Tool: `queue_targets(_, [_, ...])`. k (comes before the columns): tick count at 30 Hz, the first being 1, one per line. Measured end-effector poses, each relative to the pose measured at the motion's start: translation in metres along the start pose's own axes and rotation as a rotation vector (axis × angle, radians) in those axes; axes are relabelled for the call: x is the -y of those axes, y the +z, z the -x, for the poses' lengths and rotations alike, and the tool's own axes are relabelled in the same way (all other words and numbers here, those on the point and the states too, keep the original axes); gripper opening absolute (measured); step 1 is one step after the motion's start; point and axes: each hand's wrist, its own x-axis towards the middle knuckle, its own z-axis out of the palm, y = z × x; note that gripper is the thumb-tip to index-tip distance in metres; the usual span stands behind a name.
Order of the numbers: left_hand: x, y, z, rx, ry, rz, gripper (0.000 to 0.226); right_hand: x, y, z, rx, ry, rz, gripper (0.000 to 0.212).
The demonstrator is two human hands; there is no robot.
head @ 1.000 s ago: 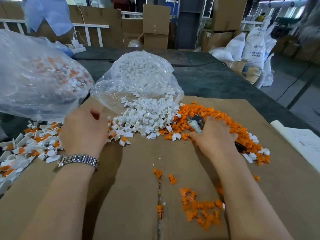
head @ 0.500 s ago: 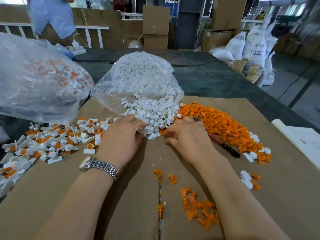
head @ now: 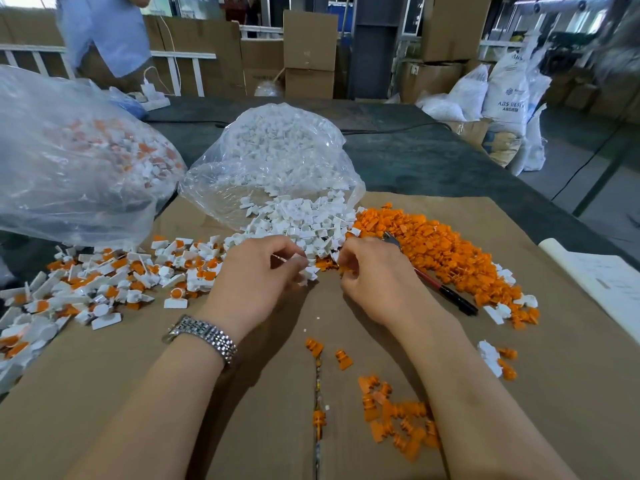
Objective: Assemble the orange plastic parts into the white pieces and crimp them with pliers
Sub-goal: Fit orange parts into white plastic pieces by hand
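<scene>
My left hand (head: 258,271) pinches a white piece (head: 309,271) just before the white pile (head: 304,223); my right hand (head: 375,275), fingers curled, pinches an orange part (head: 344,269) beside it.

Behind the table stand stacked cardboard boxes (head: 309,53), white sacks (head: 504,95) sit at the right, and a person in a blue shirt (head: 104,32) stands at the left.
</scene>
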Motion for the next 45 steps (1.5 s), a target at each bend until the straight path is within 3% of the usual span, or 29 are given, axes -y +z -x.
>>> queue_targets(3, [-0.007, -0.005, 0.001, 0.063, -0.189, 0.476, 0.007, 0.004, -0.006, 0.0, -0.103, 0.029, -0.3, 0.026])
queue_targets(6, [-0.011, -0.007, 0.002, 0.089, -0.374, 0.836, 0.011, 0.006, -0.013, 0.004, -0.1, 0.082, -0.698, 0.024])
queue_targets(12, [-0.011, -0.007, 0.001, 0.015, -0.398, 0.893, 0.009, 0.012, -0.021, 0.007, -0.077, 0.087, -1.028, 0.011])
queue_targets(16, [-0.013, -0.003, 0.004, -0.019, -0.407, 0.996, 0.013, 0.015, -0.018, 0.009, -0.004, 0.025, -1.028, 0.009])
queue_targets(25, [-0.014, 0.005, 0.008, -0.043, -0.335, 0.901, 0.012, 0.02, -0.01, 0.009, -0.116, -0.027, -0.941, 0.005])
queue_targets(31, [-0.017, 0.004, 0.009, -0.051, -0.349, 0.89, 0.011, 0.019, -0.006, 0.009, -0.176, -0.088, -0.618, 0.003])
queue_targets(36, [-0.022, -0.003, 0.008, 0.065, -0.383, 1.137, 0.009, 0.017, -0.013, 0.009, -0.22, -0.069, -0.696, 0.005])
queue_targets(41, [-0.019, -0.009, 0.008, 0.125, -0.284, 1.184, 0.022, 0.021, -0.018, 0.011, -0.254, -0.107, -0.633, 0.002])
queue_targets(45, [-0.014, -0.006, 0.008, 0.077, -0.125, 1.0, 0.029, 0.023, -0.021, 0.014, -0.23, -0.073, -0.557, 0.006])
